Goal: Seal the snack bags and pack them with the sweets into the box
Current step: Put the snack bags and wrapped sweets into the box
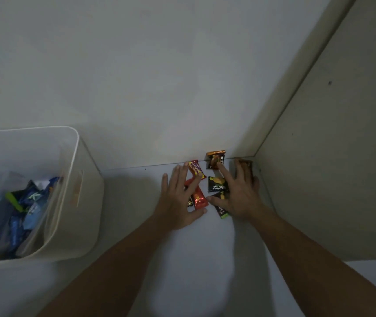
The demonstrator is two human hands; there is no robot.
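Several small wrapped sweets lie on the white table near the corner of two walls. My left hand [179, 197] lies flat with spread fingers over the red sweets [200, 200], next to a red and yellow sweet [195, 168]. My right hand [239, 193] is spread over the black Nextar packets [216, 184], its forefinger touching the orange-black packet [215, 159] that leans on the wall. A brown packet [246, 165] is partly hidden under its fingers. The white plastic box [75, 179] stands at the left with blue snack bags [27, 207] inside.
Walls close the table off at the back and on the right. A green clip [13, 200] sits on one bag in the box. Bare tabletop lies between the box and the sweets and under my forearms.
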